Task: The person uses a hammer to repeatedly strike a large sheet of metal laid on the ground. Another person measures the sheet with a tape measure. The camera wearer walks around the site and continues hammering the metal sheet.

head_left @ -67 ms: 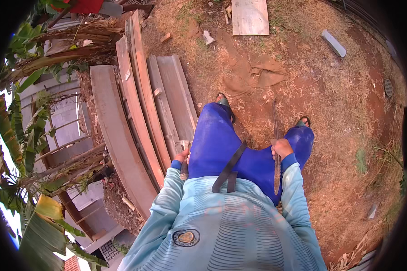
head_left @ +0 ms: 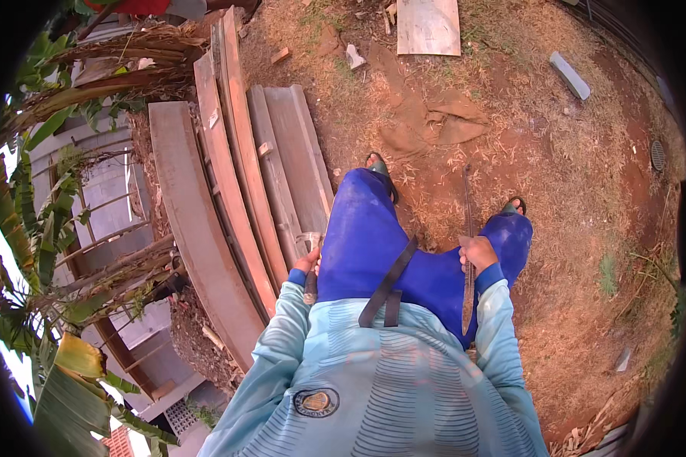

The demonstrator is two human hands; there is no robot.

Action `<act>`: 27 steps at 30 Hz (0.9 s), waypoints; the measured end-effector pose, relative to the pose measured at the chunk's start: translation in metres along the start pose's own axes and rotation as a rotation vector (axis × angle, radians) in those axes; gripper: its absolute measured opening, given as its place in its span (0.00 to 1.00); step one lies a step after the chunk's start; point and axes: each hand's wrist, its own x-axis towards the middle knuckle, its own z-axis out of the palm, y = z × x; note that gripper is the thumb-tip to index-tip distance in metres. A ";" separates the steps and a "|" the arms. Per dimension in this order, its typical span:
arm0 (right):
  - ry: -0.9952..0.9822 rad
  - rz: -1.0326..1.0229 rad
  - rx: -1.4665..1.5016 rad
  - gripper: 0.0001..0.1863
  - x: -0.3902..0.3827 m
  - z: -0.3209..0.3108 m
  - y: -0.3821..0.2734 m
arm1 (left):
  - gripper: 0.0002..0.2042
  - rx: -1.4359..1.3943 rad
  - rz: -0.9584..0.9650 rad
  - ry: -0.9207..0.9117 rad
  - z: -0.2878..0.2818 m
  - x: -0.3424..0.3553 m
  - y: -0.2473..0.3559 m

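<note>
My left hand (head_left: 306, 263) is closed around a hammer (head_left: 310, 241) beside my left thigh. Its pale metal head sticks out beyond my fingers, and the dark handle runs back toward my waist. In front of my right thigh, my right hand (head_left: 477, 254) grips a long, narrow, rust-brown bar (head_left: 467, 301) near its middle. One thin end points away over the ground between my feet; the broader end lies close over my blue trousers (head_left: 366, 228). I cannot tell exactly what kind of tool the bar is.
Long wooden planks (head_left: 225, 152) and a grey trough-like board (head_left: 286, 145) lie stacked at my left. Banana leaves (head_left: 72, 388) hang beyond them. Ahead on the dry ground are a brown cloth (head_left: 434, 126), a flat panel (head_left: 428, 27) and a grey block (head_left: 570, 75).
The view has shifted slightly, and the ground ahead sits a little higher in it. Both hands keep their hold, with the bar's near end slightly lower in the view.
</note>
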 end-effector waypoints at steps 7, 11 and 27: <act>0.218 0.331 0.155 0.06 0.002 0.073 -0.046 | 0.16 -0.087 0.033 0.197 -0.061 0.046 -0.026; 0.270 0.398 -0.016 0.05 0.011 0.108 -0.070 | 0.15 -0.606 -0.122 -0.576 -0.149 0.065 -0.062; 0.208 0.403 0.190 0.06 -0.004 0.236 -0.235 | 0.12 -0.995 -0.183 -0.173 -0.143 0.040 0.061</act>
